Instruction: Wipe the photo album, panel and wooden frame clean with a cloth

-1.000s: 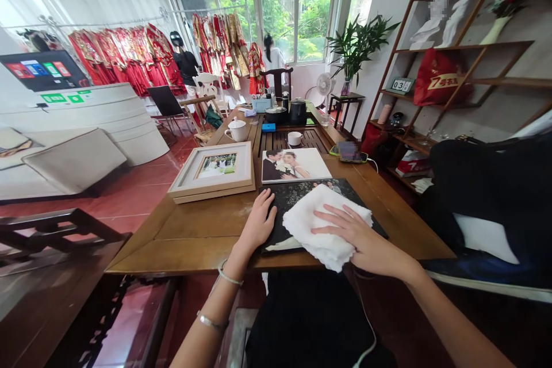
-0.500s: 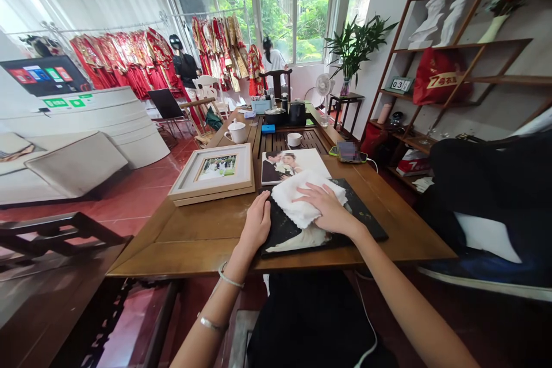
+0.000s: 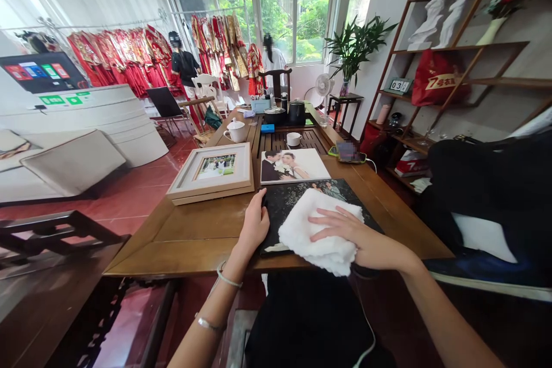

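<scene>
A dark photo panel [image 3: 297, 198] lies flat on the wooden table [image 3: 202, 230] in front of me. My right hand [image 3: 357, 238] lies with fingers spread on a white cloth [image 3: 313, 230], which covers the near part of the panel. My left hand [image 3: 255, 221] rests on the panel's left edge, its fingers curled over the edge. Two bracelets circle my left wrist and forearm.
Behind the panel lie a light wedding photo print [image 3: 291, 165] and a pale framed photo [image 3: 213, 169]. Farther back stand a tea tray with cups and a kettle [image 3: 297, 110], and a phone [image 3: 349, 152]. Two people stand by racks of red garments. Shelves fill the right wall.
My right hand slid the cloth from the panel's near part up to its far left part, then back toward me to the near edge. My left hand stayed on the panel's edge.
</scene>
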Tool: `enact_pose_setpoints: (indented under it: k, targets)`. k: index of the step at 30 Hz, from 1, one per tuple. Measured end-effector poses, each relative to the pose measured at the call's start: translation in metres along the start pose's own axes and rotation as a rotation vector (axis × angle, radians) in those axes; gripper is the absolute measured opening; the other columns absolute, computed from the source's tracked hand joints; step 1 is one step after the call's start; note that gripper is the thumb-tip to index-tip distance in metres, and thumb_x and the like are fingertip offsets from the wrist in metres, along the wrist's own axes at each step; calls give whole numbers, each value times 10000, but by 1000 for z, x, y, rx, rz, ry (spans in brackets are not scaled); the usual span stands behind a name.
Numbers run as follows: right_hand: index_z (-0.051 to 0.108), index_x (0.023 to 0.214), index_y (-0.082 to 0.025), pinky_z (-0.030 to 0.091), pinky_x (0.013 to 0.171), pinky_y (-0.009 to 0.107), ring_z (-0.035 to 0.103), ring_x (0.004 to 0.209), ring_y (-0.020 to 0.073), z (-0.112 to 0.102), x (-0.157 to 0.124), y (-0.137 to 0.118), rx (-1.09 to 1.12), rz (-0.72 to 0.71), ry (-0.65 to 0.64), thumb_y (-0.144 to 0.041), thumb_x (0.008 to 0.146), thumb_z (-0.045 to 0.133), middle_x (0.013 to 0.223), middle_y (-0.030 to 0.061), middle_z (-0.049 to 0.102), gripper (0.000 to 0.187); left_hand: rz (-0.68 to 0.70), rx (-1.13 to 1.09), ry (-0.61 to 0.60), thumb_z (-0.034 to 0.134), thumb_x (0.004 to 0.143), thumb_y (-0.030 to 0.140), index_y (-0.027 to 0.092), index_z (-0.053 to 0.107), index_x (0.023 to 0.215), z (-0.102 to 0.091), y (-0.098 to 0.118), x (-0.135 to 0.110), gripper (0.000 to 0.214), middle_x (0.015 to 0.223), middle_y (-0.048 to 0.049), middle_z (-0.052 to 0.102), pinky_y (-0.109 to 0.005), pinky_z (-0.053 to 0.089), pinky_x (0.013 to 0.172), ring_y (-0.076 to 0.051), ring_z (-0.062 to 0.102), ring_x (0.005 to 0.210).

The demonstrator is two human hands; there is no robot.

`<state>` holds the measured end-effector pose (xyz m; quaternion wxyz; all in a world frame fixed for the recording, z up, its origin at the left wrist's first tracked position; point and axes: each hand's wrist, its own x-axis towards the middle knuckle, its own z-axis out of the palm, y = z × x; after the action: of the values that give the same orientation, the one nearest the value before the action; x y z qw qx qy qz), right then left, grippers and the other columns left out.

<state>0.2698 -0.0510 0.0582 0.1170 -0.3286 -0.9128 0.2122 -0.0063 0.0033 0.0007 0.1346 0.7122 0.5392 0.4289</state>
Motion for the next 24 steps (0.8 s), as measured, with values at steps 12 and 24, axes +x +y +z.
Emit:
enact_pose_setpoints:
  k: [12,24]
  targets:
    - [547,1275,-289,91,1087,603,215,1394,297,21,106,-4,-182,91,144,-44,602,502,1479,44,386,718,-354,-325,217,340,939,371,151,491,1250,-5,-1,4,410,1314,-139,548,-381,374,1061,-215,510,1234]
    - [559,1243,-333,92,1132,542,224,1403,242,21,15,-31,-85,-134,31,-96,743,525,1468,-19,406,554,-729,-729,172,645,816,278,133,496,1202,-9,4,9,438,1178,-172,644,-281,517,845,-171,672,979]
